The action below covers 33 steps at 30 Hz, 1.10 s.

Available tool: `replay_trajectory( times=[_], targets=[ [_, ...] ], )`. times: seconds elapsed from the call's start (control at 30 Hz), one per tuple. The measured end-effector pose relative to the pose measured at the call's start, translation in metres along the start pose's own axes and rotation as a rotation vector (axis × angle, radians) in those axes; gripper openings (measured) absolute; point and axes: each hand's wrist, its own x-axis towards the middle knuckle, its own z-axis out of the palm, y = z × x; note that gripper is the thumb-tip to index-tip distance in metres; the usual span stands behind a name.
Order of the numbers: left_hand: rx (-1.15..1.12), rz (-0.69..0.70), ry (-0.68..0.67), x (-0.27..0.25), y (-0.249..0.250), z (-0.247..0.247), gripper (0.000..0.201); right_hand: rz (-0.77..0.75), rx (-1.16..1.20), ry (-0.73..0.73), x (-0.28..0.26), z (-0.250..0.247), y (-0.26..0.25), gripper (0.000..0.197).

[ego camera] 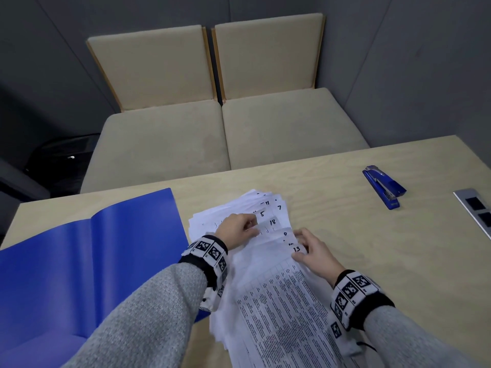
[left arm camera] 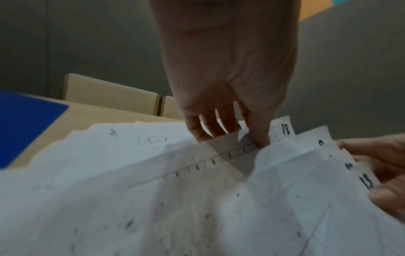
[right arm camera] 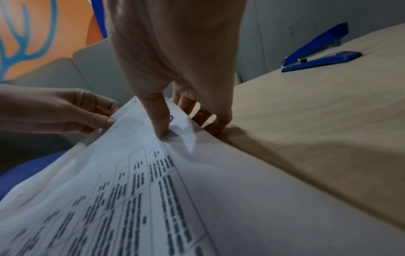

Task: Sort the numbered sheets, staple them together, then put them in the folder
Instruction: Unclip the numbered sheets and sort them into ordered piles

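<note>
Lying fanned on a pale wooden table point(ego camera: 345, 235), numbered sheets point(ego camera: 268, 261) are pinched by the left hand point(ego camera: 236, 229) and right hand point(ego camera: 316, 251). Open blue folder point(ego camera: 66, 261) left, blue stapler point(ego camera: 382, 189) right; beige seats point(ego camera: 225, 134), grey walls beyond.

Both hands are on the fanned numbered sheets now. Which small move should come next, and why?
Probably keep fanning to find the lowest number and pull it out. The sheets show 11, 7, 5, 18, 13 out of order. The left hand and right hand pinch their corners; the stapler and open folder lie untouched.
</note>
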Motion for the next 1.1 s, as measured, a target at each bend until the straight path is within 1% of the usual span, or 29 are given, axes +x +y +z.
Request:
replay_trajectory(
  times=[0.03, 0.07, 0.1, 0.13, 0.17, 0.2, 0.27, 0.3, 0.33, 0.43, 0.5, 0.6, 0.67, 0.73, 0.9, 1.0, 1.1],
  targets=[
    [0.011, 0.023, -0.031, -0.002, 0.001, -0.001, 0.036, -0.003, 0.003, -0.002, 0.000, 0.000, -0.003, 0.044],
    [0.001, 0.047, -0.065, -0.004, 0.002, -0.002, 0.032, -0.012, -0.008, 0.000, 0.001, 0.001, -0.007, 0.046],
    [-0.031, 0.058, -0.082, -0.005, 0.003, -0.003, 0.026, -0.021, -0.030, 0.005, 0.002, 0.003, -0.011, 0.042],
    [-0.075, 0.060, -0.071, -0.007, 0.004, -0.004, 0.020, -0.030, -0.045, 0.011, 0.004, 0.005, -0.014, 0.032],
    [-0.108, 0.048, -0.028, -0.008, 0.005, -0.004, 0.018, -0.038, -0.060, 0.023, 0.006, 0.008, -0.015, 0.021],
    [-0.122, 0.018, 0.046, -0.008, 0.004, -0.003, 0.022, -0.044, -0.077, 0.044, 0.007, 0.010, -0.015, 0.015],
    [-0.106, -0.072, 0.189, -0.006, 0.000, 0.000, 0.023, -0.044, -0.098, 0.082, 0.008, 0.014, -0.012, 0.014],
    [-0.084, -0.102, 0.211, -0.005, -0.002, 0.001, 0.022, -0.042, -0.102, 0.104, 0.009, 0.016, -0.010, 0.014],
    [-0.054, -0.119, 0.200, -0.004, -0.004, 0.003, 0.021, -0.040, -0.108, 0.123, 0.010, 0.016, -0.010, 0.015],
    [0.020, -0.147, 0.154, -0.002, -0.007, 0.005, 0.025, -0.036, -0.110, 0.150, 0.011, 0.017, -0.010, 0.027],
    [0.049, -0.138, 0.192, -0.002, -0.007, 0.005, 0.022, -0.032, -0.112, 0.149, 0.013, 0.017, -0.011, 0.033],
    [0.104, -0.068, 0.312, -0.003, -0.008, 0.008, 0.010, -0.026, -0.112, 0.154, 0.016, 0.017, -0.012, 0.034],
    [0.159, 0.019, 0.388, -0.003, -0.010, 0.010, 0.008, -0.024, -0.109, 0.161, 0.017, 0.017, -0.012, 0.034],
    [0.204, 0.110, 0.424, -0.003, -0.011, 0.010, 0.008, -0.021, -0.116, 0.161, 0.017, 0.017, -0.013, 0.034],
    [0.275, 0.202, 0.418, -0.005, -0.011, 0.010, 0.004, -0.023, -0.118, 0.170, 0.017, 0.018, -0.013, 0.035],
    [0.280, 0.239, 0.427, -0.007, -0.011, 0.009, 0.008, -0.025, -0.120, 0.164, 0.016, 0.017, -0.013, 0.034],
    [0.303, 0.278, 0.439, -0.011, -0.011, 0.009, 0.006, -0.051, -0.095, 0.186, 0.016, 0.017, -0.014, 0.031]
  ],
)
